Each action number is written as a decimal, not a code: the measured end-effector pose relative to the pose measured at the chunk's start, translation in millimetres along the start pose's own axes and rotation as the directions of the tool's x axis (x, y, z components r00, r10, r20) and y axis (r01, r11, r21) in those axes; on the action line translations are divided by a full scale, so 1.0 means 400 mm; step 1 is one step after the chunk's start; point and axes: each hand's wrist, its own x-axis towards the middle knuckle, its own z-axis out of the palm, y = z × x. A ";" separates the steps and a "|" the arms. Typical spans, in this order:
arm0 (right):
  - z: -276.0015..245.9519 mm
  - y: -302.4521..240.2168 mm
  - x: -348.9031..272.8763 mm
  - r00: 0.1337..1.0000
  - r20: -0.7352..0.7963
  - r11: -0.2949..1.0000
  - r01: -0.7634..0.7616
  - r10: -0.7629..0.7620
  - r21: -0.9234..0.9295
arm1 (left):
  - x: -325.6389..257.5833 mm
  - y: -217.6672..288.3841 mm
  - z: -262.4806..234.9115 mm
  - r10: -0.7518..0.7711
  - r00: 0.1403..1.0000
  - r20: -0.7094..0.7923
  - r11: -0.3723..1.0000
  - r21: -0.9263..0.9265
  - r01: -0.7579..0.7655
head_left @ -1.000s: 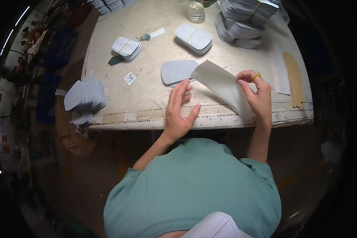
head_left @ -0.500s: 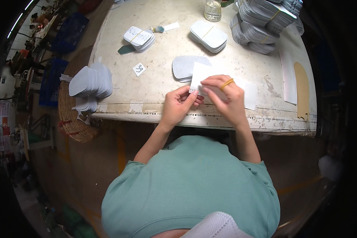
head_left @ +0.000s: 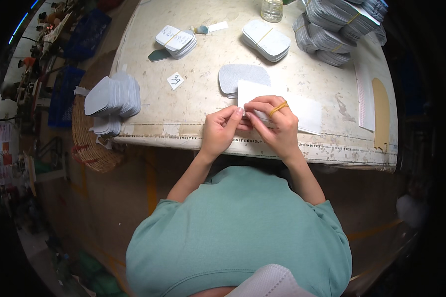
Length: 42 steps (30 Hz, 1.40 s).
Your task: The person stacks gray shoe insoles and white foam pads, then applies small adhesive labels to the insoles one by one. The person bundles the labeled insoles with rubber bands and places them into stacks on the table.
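- Left hand (head_left: 222, 131) and right hand (head_left: 275, 126) meet fingertip to fingertip at the near left corner of a white sheet (head_left: 302, 110); both pinch that corner between thumb and fingers
- A yellow rubber band (head_left: 278, 108) loops round a finger of the right hand
- The white sheet is flat, roughly rectangular, and lies on the table (head_left: 203, 104) just inside its near edge, its far left corner overlapping a grey rounded piece (head_left: 240, 76)
- The near table edge runs under both wrists; bare tabletop lies left of the hands as far as a small white tag (head_left: 175, 80)
- Right of the sheet, a narrow white strip (head_left: 365, 96) and a tan strip (head_left: 380, 114) lie close to the right edge
- Far side: two banded stacks of white pieces (head_left: 176, 40) (head_left: 266, 38), a glass jar (head_left: 272, 9), and larger grey bundles (head_left: 332, 29) at the far right corner
- Off the left edge, a fan of grey pieces (head_left: 113, 96) overhangs a wicker basket (head_left: 86, 148)
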 end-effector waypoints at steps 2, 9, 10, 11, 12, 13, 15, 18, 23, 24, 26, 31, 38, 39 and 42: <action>0.002 -0.001 0.003 1.000 -0.019 0.999 -0.020 0.019 -0.040 | -0.001 -0.002 0.003 -0.017 0.999 -0.034 0.996 -0.083 0.014; 0.013 -0.011 0.008 0.999 -0.030 0.999 0.013 -0.015 -0.046 | 0.010 -0.012 0.004 0.112 0.968 -0.223 0.990 -0.063 -0.129; 0.017 -0.011 0.009 0.999 -0.037 0.998 0.009 -0.011 -0.056 | 0.009 -0.012 0.001 0.108 0.972 -0.211 0.991 -0.055 -0.122; 0.020 -0.011 0.010 0.999 -0.040 0.998 0.011 -0.013 -0.063 | 0.009 -0.012 -0.001 0.105 0.972 -0.208 0.991 -0.065 -0.121; 0.022 -0.011 0.011 0.999 -0.041 0.998 -0.001 -0.002 -0.069 | 0.008 -0.012 -0.003 0.103 0.973 -0.205 0.990 -0.075 -0.120; 0.024 -0.012 0.011 0.999 -0.048 0.998 0.000 -0.003 -0.065 | 0.006 -0.011 -0.005 0.106 0.976 -0.190 0.987 -0.101 -0.127; 0.026 -0.011 0.012 0.998 -0.066 0.999 -0.022 0.018 -0.049 | 0.004 -0.010 -0.007 0.106 0.981 -0.164 0.978 -0.160 -0.133; 0.028 -0.010 0.011 0.998 -0.055 0.999 -0.005 0.003 -0.032 | 0.001 -0.010 -0.006 0.098 0.988 -0.117 0.987 -0.119 -0.112; 0.032 -0.011 0.008 0.999 -0.048 0.998 -0.008 0.005 -0.066 | -0.003 -0.010 -0.005 0.121 0.988 -0.098 0.989 -0.068 -0.128; 0.032 -0.011 0.008 0.998 -0.063 0.998 0.001 -0.005 -0.070 | -0.003 -0.010 -0.005 0.119 0.988 -0.102 0.989 -0.077 -0.127; 0.033 -0.012 0.009 0.996 -0.077 0.998 -0.037 0.033 -0.043 | -0.003 -0.012 -0.005 0.141 0.985 -0.096 0.988 -0.053 -0.146; 0.033 -0.012 0.010 0.996 -0.077 0.999 -0.044 0.042 -0.018 | 0.000 -0.015 -0.002 0.173 0.979 -0.112 0.985 -0.011 -0.175; 0.045 -0.005 0.007 0.968 -0.158 0.967 0.162 -0.194 -0.195 | -0.002 -0.007 -0.002 0.139 0.983 -0.123 0.988 -0.044 -0.146; 0.046 -0.004 0.005 0.966 -0.156 0.961 0.170 -0.207 -0.220 | -0.002 -0.007 -0.002 0.150 0.982 -0.113 0.987 -0.035 -0.155; 0.047 -0.002 0.001 0.965 -0.149 0.950 0.171 -0.214 -0.261 | -0.002 -0.007 -0.003 0.145 0.983 -0.109 0.988 -0.042 -0.150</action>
